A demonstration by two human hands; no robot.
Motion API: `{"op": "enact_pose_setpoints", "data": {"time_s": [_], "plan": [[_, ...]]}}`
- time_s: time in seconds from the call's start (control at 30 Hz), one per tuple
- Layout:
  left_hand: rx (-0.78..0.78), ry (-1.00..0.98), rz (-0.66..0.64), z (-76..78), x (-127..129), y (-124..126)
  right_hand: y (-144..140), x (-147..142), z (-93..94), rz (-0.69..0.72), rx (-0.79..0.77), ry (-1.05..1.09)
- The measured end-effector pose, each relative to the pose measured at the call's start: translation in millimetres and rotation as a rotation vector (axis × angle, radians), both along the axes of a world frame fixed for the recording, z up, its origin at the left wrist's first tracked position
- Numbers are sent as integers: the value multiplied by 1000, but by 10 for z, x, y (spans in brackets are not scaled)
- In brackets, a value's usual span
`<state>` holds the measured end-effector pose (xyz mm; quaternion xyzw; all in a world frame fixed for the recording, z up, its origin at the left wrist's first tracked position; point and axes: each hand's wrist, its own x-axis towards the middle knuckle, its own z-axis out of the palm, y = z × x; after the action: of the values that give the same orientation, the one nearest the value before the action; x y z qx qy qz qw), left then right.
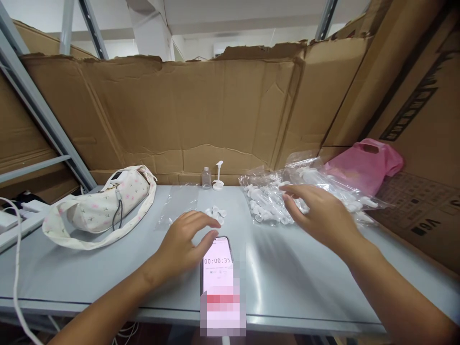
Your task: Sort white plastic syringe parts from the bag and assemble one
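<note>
Half the phone (218, 261) pixel-blurred

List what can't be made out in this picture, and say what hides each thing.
- Phone, head view: its lower screen is blurred over; only the timer 00:00:35 reads.
- Left hand: whether its fingers touch the phone cannot be told.
- Right hand: it covers part of the clear bag of white parts.
- Small white pieces: too small to identify.
- Floral bag: contents hidden by its fabric.

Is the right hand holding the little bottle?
No, the right hand is spread open over the clear bags of white parts, while the little bottle stands apart by the cardboard wall.
</note>
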<state>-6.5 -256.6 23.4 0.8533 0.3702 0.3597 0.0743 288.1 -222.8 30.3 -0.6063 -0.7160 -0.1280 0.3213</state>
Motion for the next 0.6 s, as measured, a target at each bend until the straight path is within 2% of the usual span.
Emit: {"op": "enact_pose_setpoints", "data": {"time_s": [0.13, 0.23, 0.43, 0.6], "plan": [[-72, 47, 45, -64, 89, 210, 549, 30, 8, -217, -348, -79], [-111, 126, 67, -111, 124, 328, 897, 42, -57, -299, -454, -86], [-125, 176, 90, -229, 116, 450, 1204, -48, -137, -404, -557, -25], [-115, 196, 122, -349, 29, 458, 1264, -94, -162, -334, -548, 92]]}}
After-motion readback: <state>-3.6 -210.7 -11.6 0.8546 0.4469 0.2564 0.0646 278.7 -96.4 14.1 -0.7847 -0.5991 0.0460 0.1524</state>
